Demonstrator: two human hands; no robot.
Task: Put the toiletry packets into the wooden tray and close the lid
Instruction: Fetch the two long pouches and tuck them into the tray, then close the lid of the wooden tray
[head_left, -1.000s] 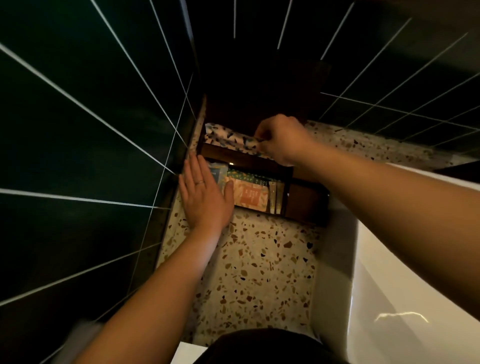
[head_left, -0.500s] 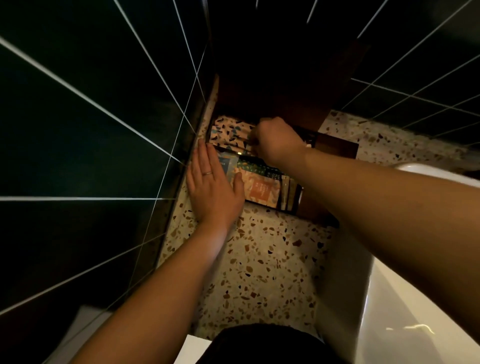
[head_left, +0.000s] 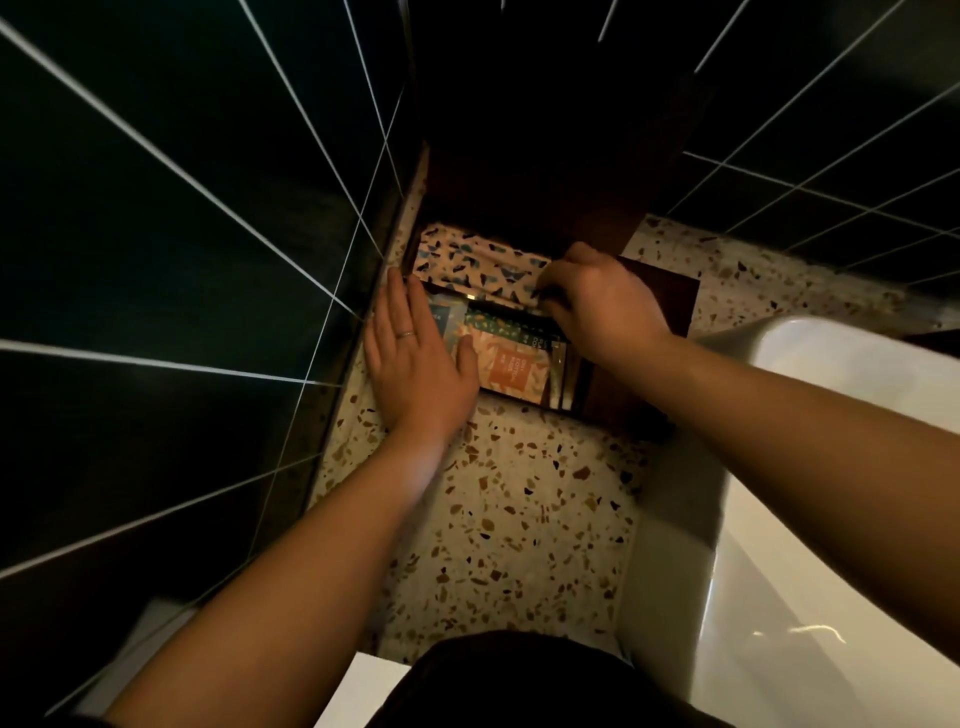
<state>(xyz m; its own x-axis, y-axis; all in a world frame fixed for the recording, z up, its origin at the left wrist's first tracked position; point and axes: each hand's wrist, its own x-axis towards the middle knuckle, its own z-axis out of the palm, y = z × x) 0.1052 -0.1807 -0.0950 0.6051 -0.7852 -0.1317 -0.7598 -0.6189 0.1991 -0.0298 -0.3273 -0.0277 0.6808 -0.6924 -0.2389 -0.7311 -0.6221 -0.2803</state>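
Observation:
A dark wooden tray (head_left: 613, 410) stands on the terrazzo counter against the tiled wall, its lid (head_left: 545, 171) raised upright behind it. Inside stand several toiletry packets; an orange one (head_left: 511, 371) faces me at the front. A patterned packet (head_left: 483, 265) with blue and black flecks lies across the tray's back part. My right hand (head_left: 597, 306) pinches that packet's right end. My left hand (head_left: 415, 358), with a ring on it, lies flat and spread on the tray's left side, its thumb touching the orange packet.
Dark tiles with white grout rise on the left (head_left: 156, 260) and at the back right. A white basin (head_left: 810, 499) sits close on the right. Terrazzo counter (head_left: 519, 530) extends toward me in front of the tray.
My right hand has come down and toward me with the patterned packet, lowering it onto the tray's back. The left hand stays flat on the tray's left side.

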